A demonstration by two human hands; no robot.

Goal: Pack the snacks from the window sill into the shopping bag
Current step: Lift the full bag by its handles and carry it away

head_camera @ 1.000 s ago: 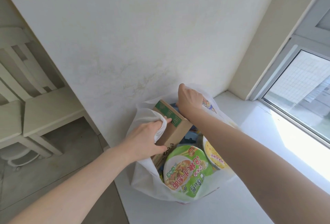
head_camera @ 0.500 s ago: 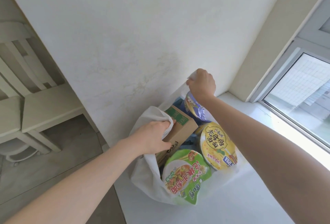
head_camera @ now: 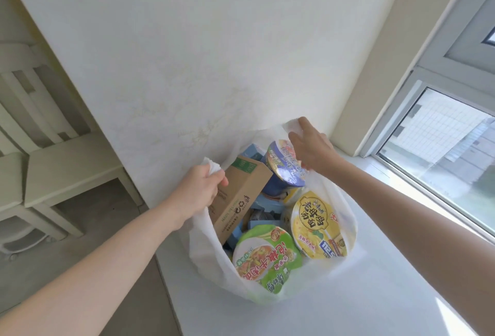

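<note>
A white shopping bag (head_camera: pixel 209 250) stands on the white window sill (head_camera: pixel 348 295), its mouth held wide. Inside it I see a brown cardboard box (head_camera: pixel 241 196) leaning at the left, a purple noodle bowl (head_camera: pixel 284 164) at the back, a yellow noodle bowl (head_camera: pixel 316 226) at the right and a green noodle bowl (head_camera: pixel 265 255) at the front. Blue packets lie underneath. My left hand (head_camera: pixel 198 191) grips the bag's left handle beside the box. My right hand (head_camera: pixel 310 145) holds the bag's far edge above the purple bowl, fingers partly spread.
A white wall (head_camera: pixel 201 54) rises directly behind the bag. The window (head_camera: pixel 442 143) runs along the right of the sill. Down to the left stands a pale wooden chair (head_camera: pixel 53 153) on a grey floor (head_camera: pixel 88 228), below the sill's left edge.
My right hand has drawn the bag's far edge back and to the right, so the mouth is wider and the purple and yellow bowls show. The left hand stays on its handle.
</note>
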